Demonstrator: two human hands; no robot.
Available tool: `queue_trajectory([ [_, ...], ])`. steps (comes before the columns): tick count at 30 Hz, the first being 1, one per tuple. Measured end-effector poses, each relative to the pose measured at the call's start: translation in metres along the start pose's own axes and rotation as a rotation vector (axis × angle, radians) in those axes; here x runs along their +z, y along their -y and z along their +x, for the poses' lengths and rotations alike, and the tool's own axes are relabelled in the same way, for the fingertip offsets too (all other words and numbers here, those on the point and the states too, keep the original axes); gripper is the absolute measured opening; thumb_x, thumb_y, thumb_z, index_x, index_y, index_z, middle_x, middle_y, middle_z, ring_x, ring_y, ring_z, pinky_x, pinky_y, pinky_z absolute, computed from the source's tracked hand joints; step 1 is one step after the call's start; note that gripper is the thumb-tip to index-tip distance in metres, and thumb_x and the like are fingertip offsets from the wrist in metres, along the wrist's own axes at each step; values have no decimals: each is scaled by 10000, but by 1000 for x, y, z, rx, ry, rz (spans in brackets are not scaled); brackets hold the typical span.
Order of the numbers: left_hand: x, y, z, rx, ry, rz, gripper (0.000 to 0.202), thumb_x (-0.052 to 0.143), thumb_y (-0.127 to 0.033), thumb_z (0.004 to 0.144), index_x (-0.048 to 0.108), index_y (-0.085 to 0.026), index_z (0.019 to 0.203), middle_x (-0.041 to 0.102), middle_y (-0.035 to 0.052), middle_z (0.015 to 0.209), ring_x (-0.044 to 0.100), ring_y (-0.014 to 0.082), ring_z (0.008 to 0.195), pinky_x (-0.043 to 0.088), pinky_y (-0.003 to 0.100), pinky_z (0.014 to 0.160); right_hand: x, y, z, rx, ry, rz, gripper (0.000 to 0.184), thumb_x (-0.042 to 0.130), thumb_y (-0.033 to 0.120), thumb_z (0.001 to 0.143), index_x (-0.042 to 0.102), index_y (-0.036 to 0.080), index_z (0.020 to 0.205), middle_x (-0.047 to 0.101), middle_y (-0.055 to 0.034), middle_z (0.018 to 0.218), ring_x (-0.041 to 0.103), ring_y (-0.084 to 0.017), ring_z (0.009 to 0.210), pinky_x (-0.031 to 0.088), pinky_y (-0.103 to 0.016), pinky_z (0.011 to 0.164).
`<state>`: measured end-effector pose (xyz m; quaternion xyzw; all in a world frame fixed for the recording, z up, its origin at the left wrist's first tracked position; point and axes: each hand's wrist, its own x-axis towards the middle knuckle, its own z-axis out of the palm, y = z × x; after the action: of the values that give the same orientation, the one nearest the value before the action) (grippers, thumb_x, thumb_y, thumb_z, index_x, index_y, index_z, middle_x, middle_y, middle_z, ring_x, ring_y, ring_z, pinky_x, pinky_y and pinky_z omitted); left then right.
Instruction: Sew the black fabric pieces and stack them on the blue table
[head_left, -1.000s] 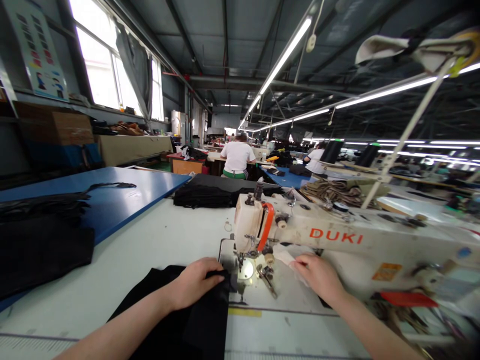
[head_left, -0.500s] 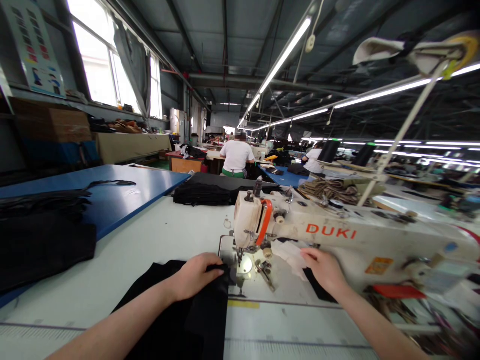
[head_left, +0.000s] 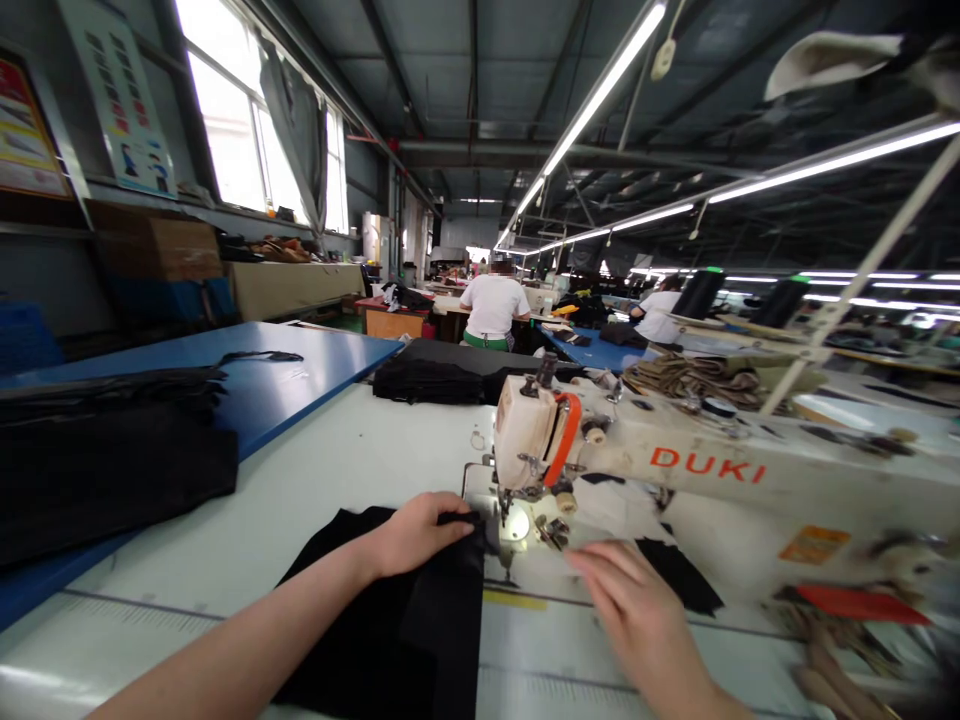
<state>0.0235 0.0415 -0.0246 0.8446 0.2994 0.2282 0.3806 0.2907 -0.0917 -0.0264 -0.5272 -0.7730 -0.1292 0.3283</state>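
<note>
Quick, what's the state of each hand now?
Left hand: closed on flat black fabric piece.
Right hand: open, empty, above white worktable.

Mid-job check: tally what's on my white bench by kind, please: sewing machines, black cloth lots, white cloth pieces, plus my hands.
sewing machine: 1
black cloth: 3 (black piece in the left hand, black scrap near the right hand, far pile)
white cloth: 1
hands: 2
Total: 7
</note>
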Motion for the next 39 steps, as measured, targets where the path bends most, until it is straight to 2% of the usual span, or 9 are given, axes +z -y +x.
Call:
queue_trajectory([
  [2, -1, 0, 0, 3, -5, -54, 219, 508, -340, 862, 630, -159, 867, 631, 6, 858, 574, 173, 834, 428, 245, 785, 14, 27, 3, -98, 74, 38, 259, 411, 128, 911, 616, 206, 1048, 619, -54, 914, 569, -171, 835, 495, -291, 714],
  [4, -3, -1, 0, -13, -8, -95, 228, 505, -346, 861, 623, -151, 860, 624, 4, 833, 563, 170, 814, 430, 246, 772, 28, 45, 11, -121, 148, 32, 225, 440, 106, 896, 619, 196, 999, 607, -43, 881, 553, -174, 816, 492, -295, 717],
  [9, -4, 0, -2, -52, -38, -69, 215, 532, -345, 841, 628, -152, 832, 628, 3, 812, 560, 174, 798, 428, 248, 753, 52, 60, 32, -70, 337, -52, 174, 536, 38, 809, 621, 187, 778, 579, -26, 818, 524, -186, 809, 473, -307, 725],
  [12, -4, 0, -2, -53, -44, -41, 180, 541, -314, 839, 637, -164, 862, 641, 2, 831, 574, 179, 821, 427, 248, 767, 47, 62, 34, -28, 407, 34, 199, 499, 36, 827, 627, 181, 872, 576, -42, 902, 518, -194, 879, 460, -334, 798],
  [17, -3, -1, -2, -55, -26, -3, 151, 560, -281, 831, 644, -179, 903, 659, 0, 876, 593, 181, 850, 431, 249, 788, 25, 53, 30, 64, 478, 220, 258, 464, 158, 901, 567, 218, 1130, 542, -55, 1097, 488, -192, 1019, 424, -348, 900],
  [21, -2, -6, -1, -61, -30, 16, 150, 566, -272, 828, 645, -184, 920, 665, -4, 890, 598, 179, 861, 434, 250, 797, 19, 43, 28, 58, 505, 237, 236, 403, 157, 929, 587, 218, 1064, 549, -44, 967, 506, -182, 928, 444, -340, 823],
  [29, 7, -25, 6, -102, 11, 112, 153, 565, -259, 793, 655, -205, 904, 679, -14, 894, 613, 174, 847, 438, 241, 759, 39, 52, 20, 8, 425, 111, 180, 435, 150, 903, 602, 186, 845, 529, -44, 846, 490, -221, 855, 442, -396, 756],
  [33, 17, -23, 11, -168, 10, 246, 157, 553, -253, 763, 662, -213, 868, 685, -9, 865, 621, 183, 819, 439, 246, 718, 43, 56, 19, 4, 391, 79, 141, 483, 170, 888, 614, 174, 940, 538, -51, 855, 494, -228, 855, 449, -407, 757],
  [39, 21, -19, 14, -204, -5, 335, 150, 543, -261, 752, 652, -219, 847, 688, -6, 841, 626, 186, 790, 436, 244, 674, 43, 53, 17, -32, 384, 109, 216, 463, 173, 901, 591, 161, 1074, 539, -54, 874, 491, -222, 851, 446, -398, 749],
])
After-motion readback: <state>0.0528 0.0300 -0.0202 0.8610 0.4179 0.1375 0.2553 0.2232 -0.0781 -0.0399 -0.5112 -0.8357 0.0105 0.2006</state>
